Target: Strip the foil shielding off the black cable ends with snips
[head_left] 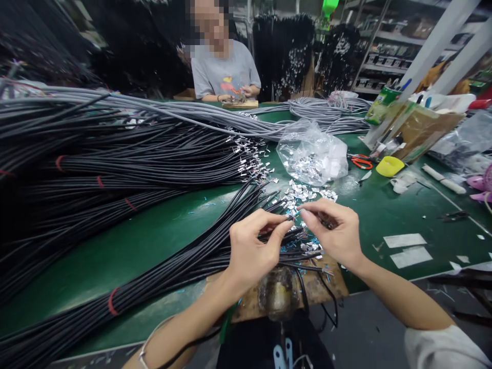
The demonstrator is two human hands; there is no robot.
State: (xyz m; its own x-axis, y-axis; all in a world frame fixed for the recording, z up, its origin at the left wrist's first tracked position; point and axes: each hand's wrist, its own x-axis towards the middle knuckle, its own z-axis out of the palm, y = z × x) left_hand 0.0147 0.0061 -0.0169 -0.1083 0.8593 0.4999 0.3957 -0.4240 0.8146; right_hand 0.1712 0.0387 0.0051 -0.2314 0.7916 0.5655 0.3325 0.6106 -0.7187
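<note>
My left hand [257, 243] pinches the end of a black cable near the middle of the view. Close to its fingertips, my right hand [334, 228] has thumb and forefinger together on a small blue wire [297, 213]. Something dark and metallic rests inside the curled fingers of my right hand, mostly hidden. A bundle of black cables [169, 261], tied with a red band [113, 301], runs from the lower left to beneath my hands. Beyond my hands, silvery scraps [303, 192] lie scattered on the green table [154, 225].
More black cable bundles [154, 164] fill the left, with grey cables [184, 113] across them. A clear plastic bag [313, 154], orange-handled scissors [361, 162] and a yellow roll [389, 166] lie beyond. Below stands a jar-like object [280, 292] on a board. A person [226, 72] sits opposite.
</note>
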